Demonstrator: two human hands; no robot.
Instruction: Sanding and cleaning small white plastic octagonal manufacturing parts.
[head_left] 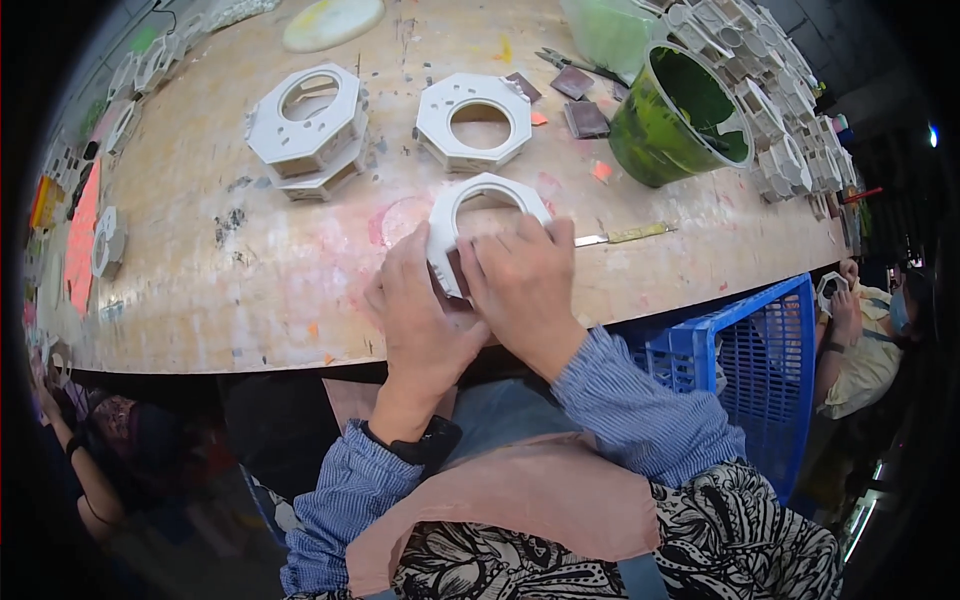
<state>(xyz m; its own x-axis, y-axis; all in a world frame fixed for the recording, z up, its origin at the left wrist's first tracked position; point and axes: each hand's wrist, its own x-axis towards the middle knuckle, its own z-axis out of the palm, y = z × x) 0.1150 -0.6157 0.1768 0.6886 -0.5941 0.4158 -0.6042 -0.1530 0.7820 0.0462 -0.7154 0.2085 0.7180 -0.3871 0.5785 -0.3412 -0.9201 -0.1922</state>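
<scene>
My left hand (pixel 420 305) is closed around the left side of a white octagonal frame (pixel 487 183) with a large round opening, tilted up at the table's near edge. Curled over the frame's near right side is my right hand (pixel 528 285), its fingers pressed together against a small brown pad (pixel 457 272), mostly hidden by the fingers. Beyond the hands sits another white octagonal piece (pixel 475 150) with a round hole. To its left, a similar octagonal piece (pixel 305 130) rests on top of another one. A thin-bladed knife (pixel 630 234) with a yellowish handle lies right of my right hand.
Several brown square pads (pixel 587 120) and pliers (pixel 575 66) lie near a green-stained cup (pixel 650 135). White pieces (pixel 780 130) pile up at the far right. A blue crate (pixel 760 370) stands below the table edge; a co-worker (pixel 860 340) is at the right.
</scene>
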